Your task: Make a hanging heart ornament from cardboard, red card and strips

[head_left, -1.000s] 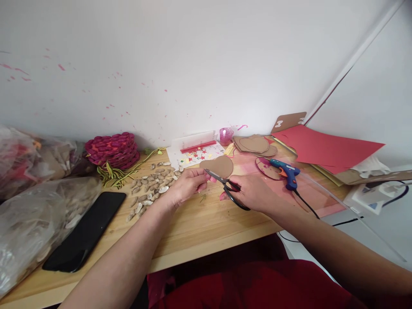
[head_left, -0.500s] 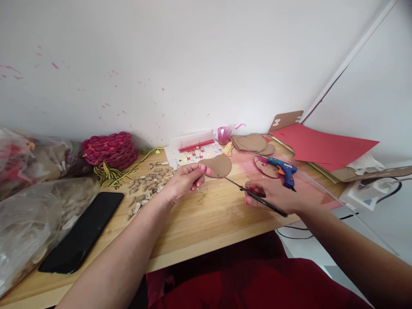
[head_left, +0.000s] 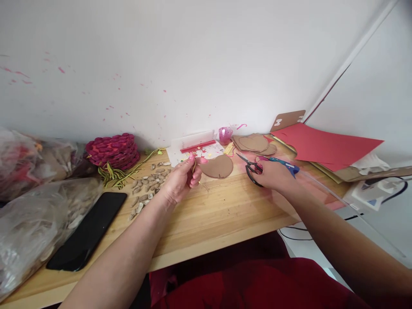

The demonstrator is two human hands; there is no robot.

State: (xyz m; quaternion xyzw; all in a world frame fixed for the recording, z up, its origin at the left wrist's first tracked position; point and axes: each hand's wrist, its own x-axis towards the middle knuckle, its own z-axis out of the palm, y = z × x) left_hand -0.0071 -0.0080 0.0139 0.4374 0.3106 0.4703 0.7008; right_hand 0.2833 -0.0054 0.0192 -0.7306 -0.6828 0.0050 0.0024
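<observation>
On my feed, L hand (head_left: 186, 176) pinches thin cord (head_left: 194, 165). R hand (head_left: 273, 174) has curled fingers at scissors (head_left: 249, 164); can't tell how firmly. It hides pt of glue gun (head_left: 291, 166). Cardboard cutout (head_left: 220, 166) btwn hands; peanuts (head_left: 149, 184) crowd L wrist, phone (head_left: 88, 231) farther L.

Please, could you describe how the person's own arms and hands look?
The left hand and right hand are human, with no glove, ring or watch visible. Both forearms are bare, without any sleeve in view. Dark red clothing shows below.
</observation>
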